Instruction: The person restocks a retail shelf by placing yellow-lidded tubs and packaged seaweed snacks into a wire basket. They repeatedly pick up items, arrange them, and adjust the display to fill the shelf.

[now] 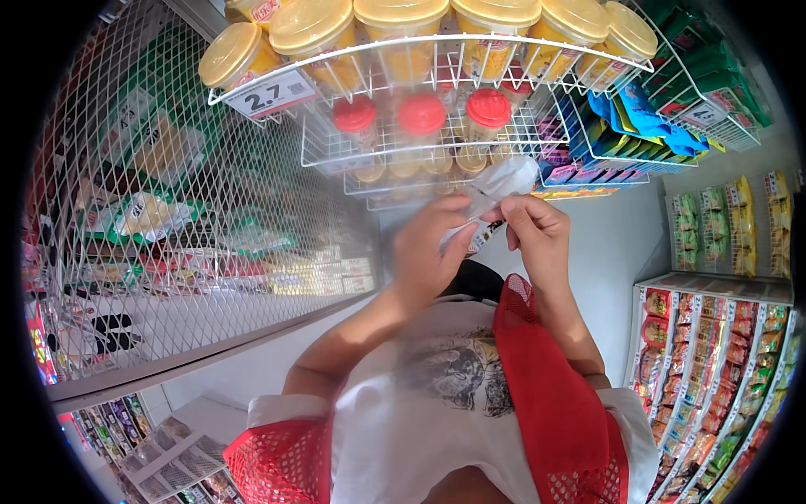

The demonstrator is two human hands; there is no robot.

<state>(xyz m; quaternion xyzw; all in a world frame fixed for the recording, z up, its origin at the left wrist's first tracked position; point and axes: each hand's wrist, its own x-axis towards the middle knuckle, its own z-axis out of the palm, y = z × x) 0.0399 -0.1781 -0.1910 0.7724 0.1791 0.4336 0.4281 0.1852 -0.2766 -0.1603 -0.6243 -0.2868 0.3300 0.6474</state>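
Observation:
My left hand [431, 242] and my right hand [538, 230] are close together in front of my chest. Between them is a thin, clear plastic sleeve [507, 177], which looks like a price tag holder. The right thumb and index finger pinch its edge, while the left fingers and thumb hold its other side. Under the fingers shows part of a white printed label [483, 238] with dark writing; my hands cover some of it. Just beyond the hands hangs a white wire rack [434, 148] with red-lidded cups [488, 107] in it.
Yellow-lidded cups [403, 12] fill the top wire basket, which carries a price tag [271, 93]. Blue packets [642, 113] fill a basket at the right. A metal mesh panel [208, 252] stands at the left. Shelves of snack packets [705, 365] line the lower right.

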